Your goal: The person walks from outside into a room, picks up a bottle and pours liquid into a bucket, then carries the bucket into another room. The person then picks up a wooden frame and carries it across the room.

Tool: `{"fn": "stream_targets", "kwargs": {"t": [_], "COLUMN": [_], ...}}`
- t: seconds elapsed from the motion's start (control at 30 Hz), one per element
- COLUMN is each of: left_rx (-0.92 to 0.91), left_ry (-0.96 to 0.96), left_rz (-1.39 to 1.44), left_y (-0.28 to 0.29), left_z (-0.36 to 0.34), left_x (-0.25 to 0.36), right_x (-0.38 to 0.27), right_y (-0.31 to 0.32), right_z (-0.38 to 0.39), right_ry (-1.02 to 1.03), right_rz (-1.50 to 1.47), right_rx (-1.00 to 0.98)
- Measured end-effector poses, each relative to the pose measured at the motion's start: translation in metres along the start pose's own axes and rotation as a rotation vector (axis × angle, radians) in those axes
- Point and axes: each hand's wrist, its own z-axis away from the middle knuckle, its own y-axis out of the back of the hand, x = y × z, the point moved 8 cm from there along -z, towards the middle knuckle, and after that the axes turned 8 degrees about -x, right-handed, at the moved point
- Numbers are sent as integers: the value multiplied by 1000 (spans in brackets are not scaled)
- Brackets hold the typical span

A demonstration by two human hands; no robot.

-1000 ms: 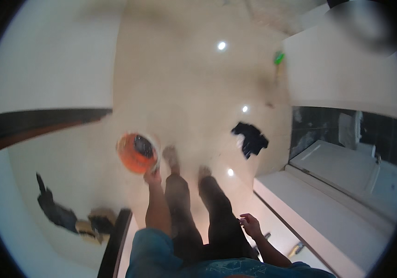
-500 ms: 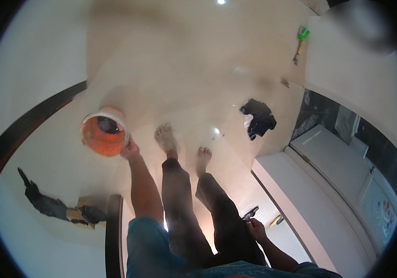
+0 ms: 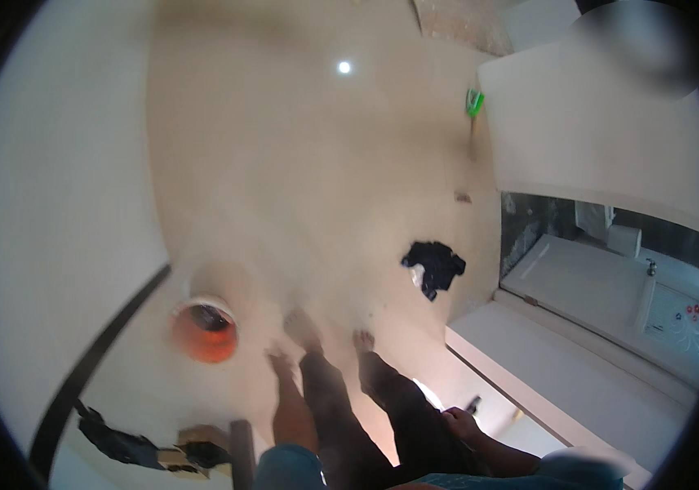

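Roughly upright, orange bucket (image 3: pixel 206 346) opens upward; left hand (image 3: pixel 280 361), right hand (image 3: pixel 461 424): cannot tell fingers' spread.

The beige floor (image 3: pixel 284 163) bears 1 round light spot (image 3: pixel 344 68) between a pale wall (image 3: pixel 64 180) and a white door (image 3: pixel 582 286).

Looks like a home, room or hallway: pale floor (image 3: pixel 284 188), plain white wall (image 3: pixel 55 155), white door (image 3: pixel 574 278) with handle (image 3: pixel 651 267) and floral panel (image 3: pixel 680 322), dark tiles (image 3: pixel 521 220) (room beyond unclear), bare feet (image 3: pixel 364 340).
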Motion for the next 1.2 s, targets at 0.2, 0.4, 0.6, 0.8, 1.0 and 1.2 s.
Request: {"fn": "stream_targets", "kwargs": {"t": [0.2,0.4,0.6,0.8,1.0,1.2], "left_rx": [-314,-466,-427,-696,-845,-923], "left_ry": [786,1176,983,764,529,-31], "left_rz": [-809,-852,-1252,-1454,-1509,-2004], "left_y": [-182,-294,-452,-599,-682,-757], "left_z": [48,-4,-199,-404,-622,-831], "left_x": [62,220,363,435,500,585], "right_x": [-99,-169,-337,-517,-549,-521], "right_y": [64,149,329,576,702,688], "right_z": [76,66,-9,64,4,-71], "right_ry": [266,458,795,977,806,472], "right_rz": [-74,-393,311,-95,-77,426], "right_rx": [-204,-255,-44,350,588,368]}}
